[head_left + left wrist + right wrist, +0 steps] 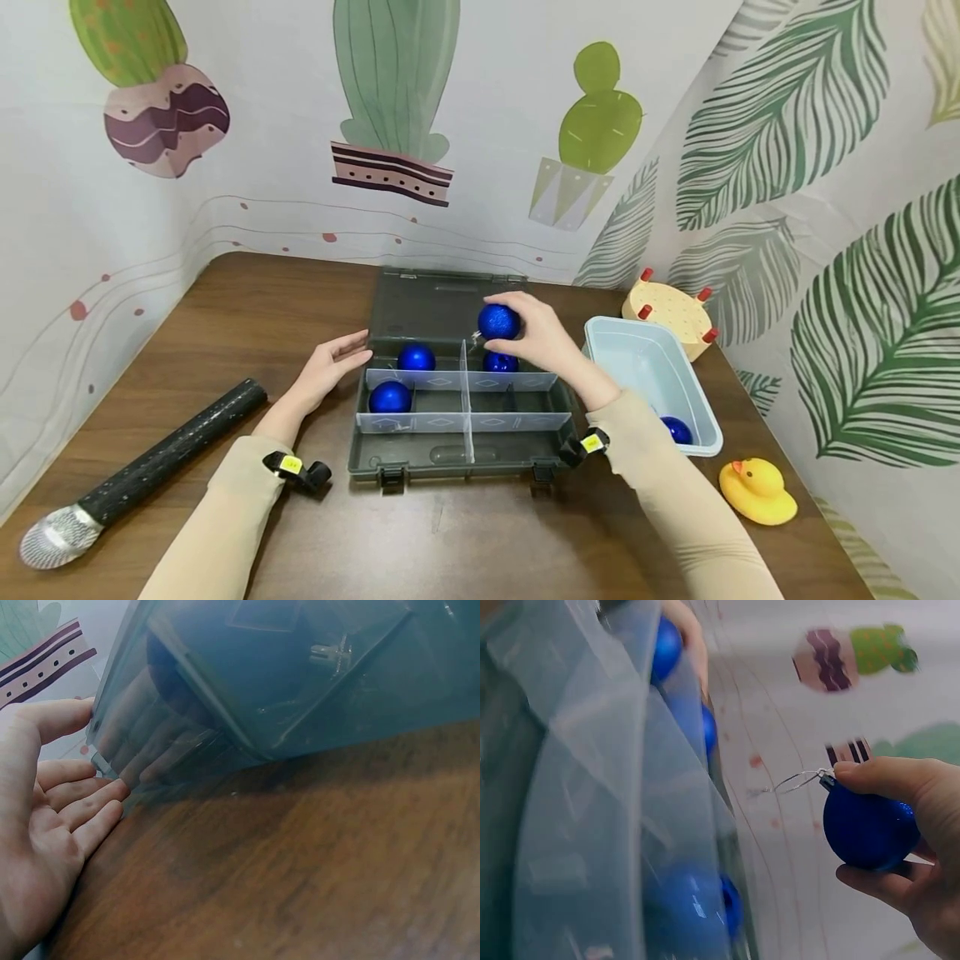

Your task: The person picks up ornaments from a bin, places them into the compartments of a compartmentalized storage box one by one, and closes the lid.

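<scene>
My right hand [542, 337] holds a glittery blue Christmas ball [498, 322] between thumb and fingers, above the back right of a compartment case [435, 457]. In the right wrist view, a silver string loop [799, 778] hangs from the ball's cap. Beneath it, a shiny blue ball [500, 363] lies in the back right compartment. Two more blue balls occupy the left column: one at the back [416, 357], one in the middle row [390, 397]. My left hand [330, 367] rests its extended fingertips against the case's left side.
The case's dark lid [420, 308] lies folded back. At right, a light blue bin [633, 358] contains a blue ball [677, 430]. Around it are a yellow rubber duck [759, 492] and a beige piece with red pegs [667, 308]. A black microphone [172, 450] lies at left.
</scene>
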Tool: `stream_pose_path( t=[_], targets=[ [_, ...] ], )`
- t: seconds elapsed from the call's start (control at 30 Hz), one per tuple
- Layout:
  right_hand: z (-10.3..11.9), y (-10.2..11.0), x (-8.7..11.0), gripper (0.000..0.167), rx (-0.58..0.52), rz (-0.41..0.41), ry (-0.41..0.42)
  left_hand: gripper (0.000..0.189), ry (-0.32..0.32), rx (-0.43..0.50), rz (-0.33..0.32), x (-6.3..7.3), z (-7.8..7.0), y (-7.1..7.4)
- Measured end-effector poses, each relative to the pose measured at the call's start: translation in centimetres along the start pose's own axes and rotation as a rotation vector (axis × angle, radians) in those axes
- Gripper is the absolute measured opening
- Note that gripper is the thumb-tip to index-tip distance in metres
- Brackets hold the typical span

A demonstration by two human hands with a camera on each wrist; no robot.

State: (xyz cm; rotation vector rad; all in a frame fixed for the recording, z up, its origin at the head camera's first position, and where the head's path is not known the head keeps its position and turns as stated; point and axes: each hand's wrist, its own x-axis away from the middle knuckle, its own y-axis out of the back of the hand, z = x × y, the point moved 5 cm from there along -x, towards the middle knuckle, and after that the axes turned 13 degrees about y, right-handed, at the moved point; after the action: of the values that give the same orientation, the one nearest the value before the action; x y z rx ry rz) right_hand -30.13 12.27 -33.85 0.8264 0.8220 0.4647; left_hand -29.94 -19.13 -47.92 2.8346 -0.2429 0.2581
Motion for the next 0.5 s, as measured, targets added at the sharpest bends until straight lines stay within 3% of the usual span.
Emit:
stream_pose_path(
  t=[0.23,0.5],
  targets=[
    [3.0,-3.0,-0.8,0.059,-0.124,0.06,0.08,0.06,-0.005,-0.003,-0.004,-0.1,0.0,0.0],
    [4.2,-5.3,-0.6,0.059,-0.154,0.126,0.107,0.06,-0.003,0.005,-0.005,0.0,0.0,0.0]
  ],
)
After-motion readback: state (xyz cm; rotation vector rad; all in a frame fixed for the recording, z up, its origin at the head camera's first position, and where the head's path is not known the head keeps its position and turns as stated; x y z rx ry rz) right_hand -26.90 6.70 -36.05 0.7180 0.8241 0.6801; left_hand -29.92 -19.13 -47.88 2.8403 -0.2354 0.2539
